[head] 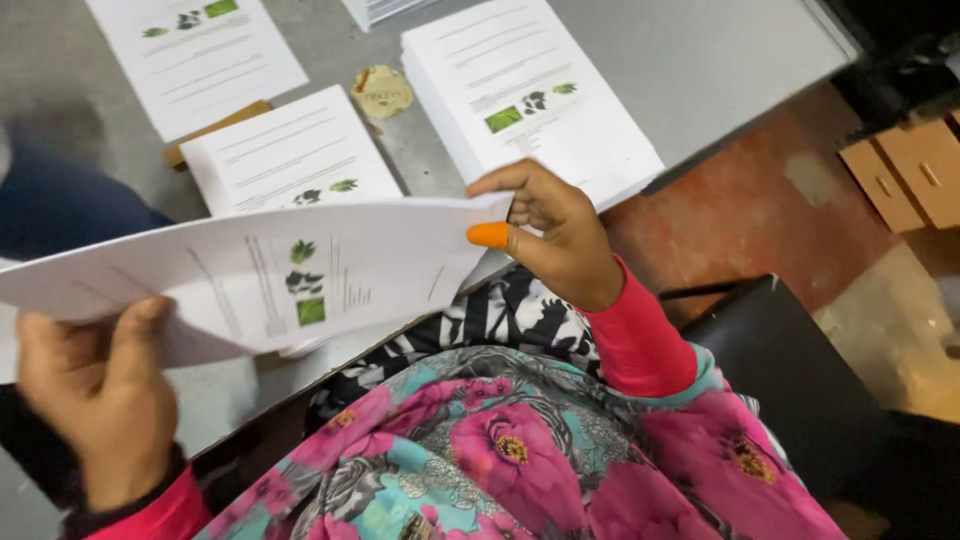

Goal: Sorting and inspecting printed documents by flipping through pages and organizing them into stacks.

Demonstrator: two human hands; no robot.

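Observation:
I hold a sheaf of white printed sheets (260,265) with small green leaf pictures above the grey table (700,50). My left hand (95,395) grips the sheaf's left end, thumb on top. My right hand (550,235) pinches the right corner; an orange rubber tip covers its thumb. The sheets are bent and fanned between both hands.
Three more stacks of the same printed paper lie on the table: a thick one (530,95) at right, one (285,150) in the middle, one (195,55) at the far left. A round tan disc (382,92) lies between them. Cardboard boxes (910,170) stand on the floor at right.

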